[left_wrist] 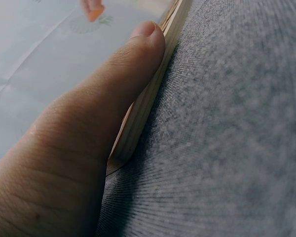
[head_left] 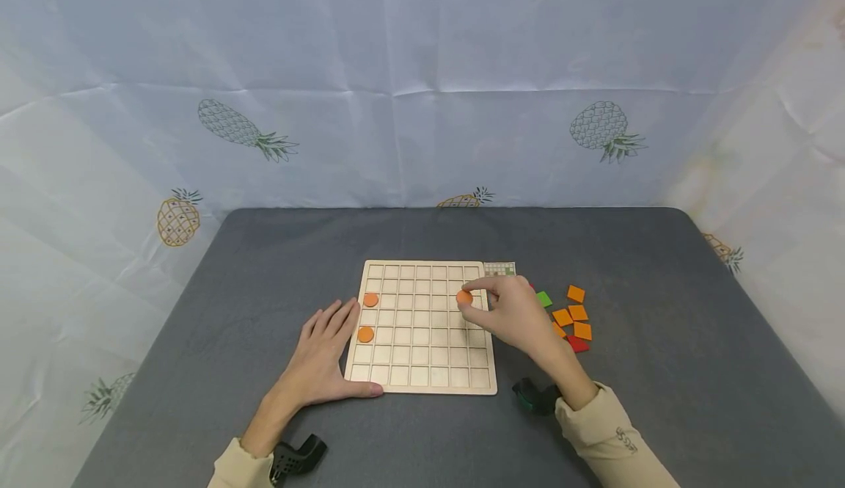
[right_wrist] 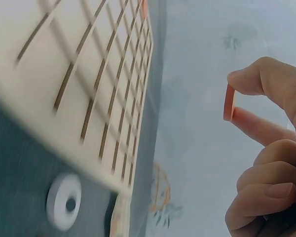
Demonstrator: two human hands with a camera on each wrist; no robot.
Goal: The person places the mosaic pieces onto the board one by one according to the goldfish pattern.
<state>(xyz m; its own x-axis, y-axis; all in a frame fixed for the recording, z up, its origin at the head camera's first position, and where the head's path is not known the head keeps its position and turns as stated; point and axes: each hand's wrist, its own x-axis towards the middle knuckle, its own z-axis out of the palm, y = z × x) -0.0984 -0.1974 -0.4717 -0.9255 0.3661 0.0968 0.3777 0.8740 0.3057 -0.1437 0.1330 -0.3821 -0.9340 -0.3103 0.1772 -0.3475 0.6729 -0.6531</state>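
Note:
A pale wooden grid board (head_left: 420, 337) lies flat on the dark table. My left hand (head_left: 323, 359) rests at its left side with fingers spread; the thumb (left_wrist: 143, 42) lies against the front edge. Two orange discs (head_left: 366, 334) sit in the board's left column, in separate squares. Over the right part of the board, my right hand (head_left: 511, 315) pinches another orange disc (right_wrist: 229, 102) between thumb and index finger. In the right wrist view this disc is seen edge-on, raised above the board, with the other fingers curled in.
Several orange square tiles (head_left: 577, 312) lie loose right of the board, with a green piece (head_left: 544, 299) and red pieces (head_left: 578, 344) among them. A small printed grid card (head_left: 499, 268) is behind the right hand. A white ring (right_wrist: 56, 210) shows beside the board.

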